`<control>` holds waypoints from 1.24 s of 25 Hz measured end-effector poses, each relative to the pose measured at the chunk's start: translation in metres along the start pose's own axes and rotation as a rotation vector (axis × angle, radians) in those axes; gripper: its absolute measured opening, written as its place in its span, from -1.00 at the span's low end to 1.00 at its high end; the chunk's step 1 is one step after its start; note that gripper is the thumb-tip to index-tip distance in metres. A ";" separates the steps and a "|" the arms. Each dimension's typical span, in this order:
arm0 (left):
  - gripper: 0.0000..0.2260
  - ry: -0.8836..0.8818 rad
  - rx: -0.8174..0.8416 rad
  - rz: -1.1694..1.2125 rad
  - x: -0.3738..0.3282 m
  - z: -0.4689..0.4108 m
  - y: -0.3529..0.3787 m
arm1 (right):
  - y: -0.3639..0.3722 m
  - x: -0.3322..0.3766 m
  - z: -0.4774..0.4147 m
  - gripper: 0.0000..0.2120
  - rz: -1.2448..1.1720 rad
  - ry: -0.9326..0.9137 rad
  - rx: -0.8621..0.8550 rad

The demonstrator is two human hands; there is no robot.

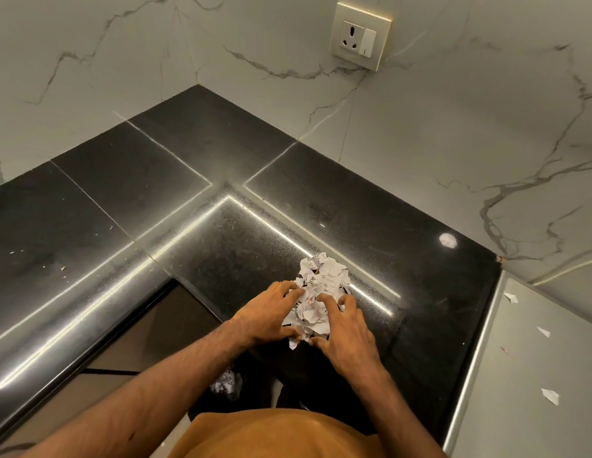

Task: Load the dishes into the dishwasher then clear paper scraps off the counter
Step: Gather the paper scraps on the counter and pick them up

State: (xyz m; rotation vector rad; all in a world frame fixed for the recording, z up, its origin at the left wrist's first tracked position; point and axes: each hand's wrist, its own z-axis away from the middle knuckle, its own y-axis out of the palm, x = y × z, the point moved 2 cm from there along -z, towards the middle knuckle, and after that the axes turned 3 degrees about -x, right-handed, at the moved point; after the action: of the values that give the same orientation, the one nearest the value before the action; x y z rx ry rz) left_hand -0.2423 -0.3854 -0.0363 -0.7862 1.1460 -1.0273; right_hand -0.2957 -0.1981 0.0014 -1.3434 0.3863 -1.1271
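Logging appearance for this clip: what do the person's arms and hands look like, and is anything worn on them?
The left hand and right hand are bare: no gloves, watch, bracelet or ring shows. The left forearm and right forearm are uncovered to the frame edge, so no sleeves are in view. The only clothing visible is a mustard-orange shirt at the bottom.

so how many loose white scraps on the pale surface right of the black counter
3: the far scrap, the middle scrap, the near scrap, all on the pale surface. Tinier bits may go unseen.
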 end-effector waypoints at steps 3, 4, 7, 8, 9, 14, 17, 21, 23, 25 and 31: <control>-0.08 -0.009 -0.015 -0.049 -0.001 0.002 -0.007 | -0.004 0.002 -0.003 -0.16 0.036 -0.018 -0.010; -0.08 -0.011 -0.014 -0.059 -0.001 0.003 -0.009 | -0.004 0.002 -0.004 -0.15 0.043 -0.034 -0.003; -0.14 -0.025 0.032 -0.041 -0.003 0.004 -0.010 | -0.003 0.004 -0.007 -0.17 0.085 -0.092 0.025; -0.17 -0.032 0.044 -0.025 -0.004 0.004 -0.010 | -0.002 0.005 -0.008 -0.18 0.120 -0.108 0.029; -0.19 -0.035 0.049 -0.020 -0.005 0.003 -0.009 | 0.000 0.006 -0.009 -0.18 0.157 -0.119 0.027; -0.23 -0.008 0.016 -0.089 -0.011 0.001 -0.012 | 0.000 0.002 -0.015 -0.22 0.231 -0.136 0.027; -0.29 -0.013 0.036 -0.058 -0.012 -0.001 -0.011 | 0.002 -0.001 -0.017 -0.31 0.182 -0.133 0.083; -0.38 -0.037 0.072 -0.068 -0.014 -0.005 -0.010 | 0.001 -0.001 -0.017 -0.41 0.151 -0.126 0.129; -0.45 -0.047 0.082 -0.059 -0.014 -0.007 -0.010 | 0.000 -0.001 -0.018 -0.49 0.139 -0.111 0.140; -0.53 -0.055 0.092 -0.047 -0.015 -0.009 -0.008 | 0.001 0.000 -0.021 -0.55 0.127 -0.098 0.140; -0.72 -0.061 0.117 -0.080 -0.025 -0.019 -0.007 | 0.007 0.005 -0.031 -0.64 0.094 -0.041 0.128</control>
State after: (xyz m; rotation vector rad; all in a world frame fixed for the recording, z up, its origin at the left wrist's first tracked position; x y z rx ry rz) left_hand -0.2640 -0.3642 -0.0262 -0.7695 0.9994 -1.1189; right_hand -0.3145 -0.2205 -0.0113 -1.2214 0.3385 -1.0276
